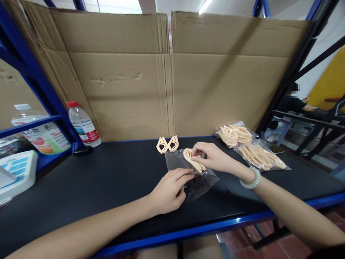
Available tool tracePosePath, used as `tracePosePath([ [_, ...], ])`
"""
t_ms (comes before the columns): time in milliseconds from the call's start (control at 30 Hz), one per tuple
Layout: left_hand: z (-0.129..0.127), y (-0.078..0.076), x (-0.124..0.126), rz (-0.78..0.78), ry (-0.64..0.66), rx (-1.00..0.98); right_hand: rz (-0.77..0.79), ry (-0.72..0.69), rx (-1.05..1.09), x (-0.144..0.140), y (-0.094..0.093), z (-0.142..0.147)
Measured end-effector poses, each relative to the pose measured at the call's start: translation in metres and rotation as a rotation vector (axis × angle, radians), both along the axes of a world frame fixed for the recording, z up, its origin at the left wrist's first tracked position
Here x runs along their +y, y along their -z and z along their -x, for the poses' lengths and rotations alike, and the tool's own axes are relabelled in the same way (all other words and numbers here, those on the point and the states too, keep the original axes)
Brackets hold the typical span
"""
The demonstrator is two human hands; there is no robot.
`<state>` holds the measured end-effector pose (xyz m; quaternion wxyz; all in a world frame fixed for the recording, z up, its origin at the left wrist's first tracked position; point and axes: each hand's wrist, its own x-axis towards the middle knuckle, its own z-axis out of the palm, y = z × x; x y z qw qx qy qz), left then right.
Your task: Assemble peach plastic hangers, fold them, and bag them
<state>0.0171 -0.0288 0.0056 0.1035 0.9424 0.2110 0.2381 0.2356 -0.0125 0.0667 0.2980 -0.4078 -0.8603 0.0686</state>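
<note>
A clear plastic bag [175, 160] lies on the black tabletop in front of me, with beige folded plastic hangers [188, 157] at its upper right part. My right hand [206, 155], wearing a pale bead bracelet at the wrist, pinches these hangers from the right. Whether they lie wholly inside the bag I cannot tell. My left hand [172, 189] reaches in from the lower left, its fingers closed on the bag near the hangers' lower end. Two loose beige hangers [162, 145] stand side by side just behind the bag.
Several hangers fill two clear bags [235, 133] [262, 156] at the right. A red-capped water bottle [84, 126] stands at the back left, near a white device with blue keys [17, 171]. Cardboard [129, 86] walls the back. A person [292, 102] sits beyond the right frame.
</note>
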Motion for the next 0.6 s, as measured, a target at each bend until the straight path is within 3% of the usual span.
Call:
tracePosePath([
  [233,0.002,0.001,0.002,0.062,0.002,-0.141,-0.146,-0.030,-0.423,0.103,0.023,0.015],
  [333,0.004,-0.001,0.002,0.093,0.002,-0.141,-0.151,-0.071,-0.508,0.137,0.032,0.029],
  [467,0.005,-0.002,0.001,0.093,-0.004,-0.121,-0.134,-0.125,-0.566,0.164,0.039,0.045],
  [600,0.005,0.000,0.001,0.090,-0.015,-0.111,-0.102,-0.140,-0.591,0.173,0.039,0.043],
])
